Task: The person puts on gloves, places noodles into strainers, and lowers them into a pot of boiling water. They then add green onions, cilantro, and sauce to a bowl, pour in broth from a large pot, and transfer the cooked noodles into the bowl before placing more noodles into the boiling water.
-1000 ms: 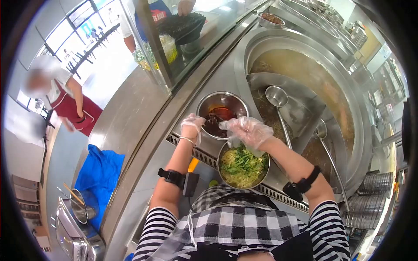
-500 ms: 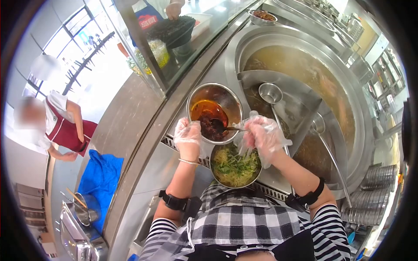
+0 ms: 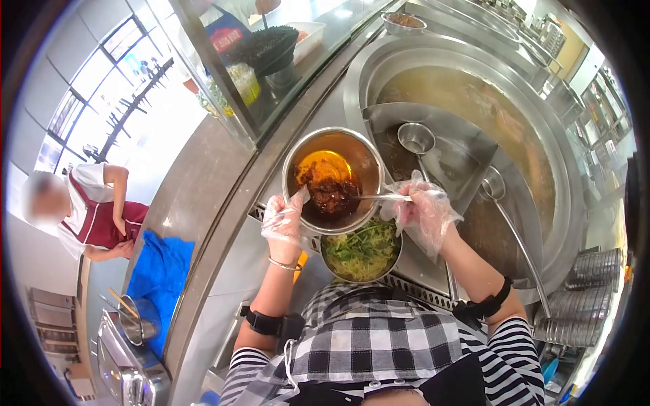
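Note:
My left hand [image 3: 283,220], in a clear plastic glove, grips the left lower rim of a steel bowl [image 3: 369,159]. Orange-red oil and dark chili paste [image 3: 332,193] lie inside it. In my gloved right hand [image 3: 425,211] is the handle of a metal spoon [image 3: 387,197], its head sunk in the paste. Just below the steel bowl, partly covered by it, sits a bowl of noodles [image 3: 362,267] topped with chopped greens [image 3: 362,242].
A large divided pot [image 3: 575,196] of broth lies to the right, with a ladle [image 3: 416,139] and another ladle [image 3: 518,230] in it. Stacked metal bowls [image 3: 575,298] stand at lower right. Behind the left counter, with a blue cloth [image 3: 159,271], stands a co-worker [image 3: 101,210].
The steel bowl looks larger and has shifted slightly, covering more of the noodle bowl's top edge. My right hand has moved right with the spoon, and my left hand slightly left.

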